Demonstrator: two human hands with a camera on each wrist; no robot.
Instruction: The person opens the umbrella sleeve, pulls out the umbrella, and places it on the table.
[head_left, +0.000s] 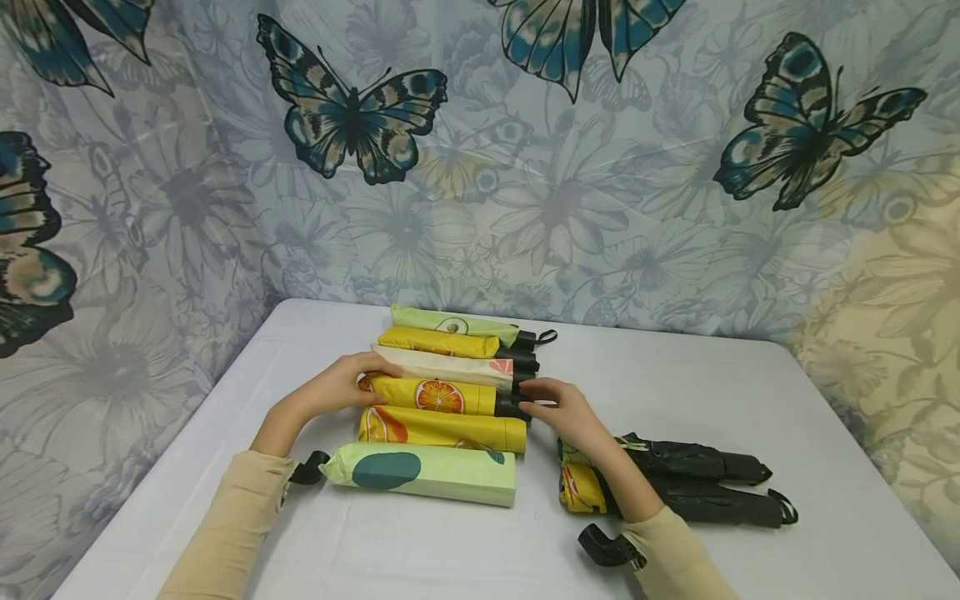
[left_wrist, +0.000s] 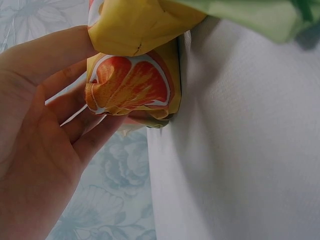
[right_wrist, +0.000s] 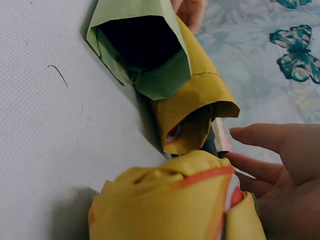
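Note:
Umbrellas and sleeves lie in a row. My left hand [head_left: 341, 385] holds the left end of a yellow orange-print umbrella [head_left: 440, 396], thumb and fingers on opposite sides; some fingertips are hidden in the left wrist view. My right hand [head_left: 564, 408] is by that umbrella's black handle [head_left: 510, 406], its fingers loosely spread and the thumb apart. Nearer lie a yellow sleeve [head_left: 450, 429] and a pale green sleeve [head_left: 427, 472]; the green sleeve's hollow end [right_wrist: 140, 55] shows. Behind are a cream umbrella [head_left: 450, 364], a yellow umbrella [head_left: 438, 342] and an avocado-print umbrella [head_left: 453, 326].
Two folded umbrellas with dark canopies [head_left: 705, 492] lie at the right, partly behind the right forearm. Black wrist mounts [head_left: 603, 547] sit on both wrists. A white cloth covers the table [head_left: 675, 375], with a butterfly-print curtain [head_left: 525, 225] behind it.

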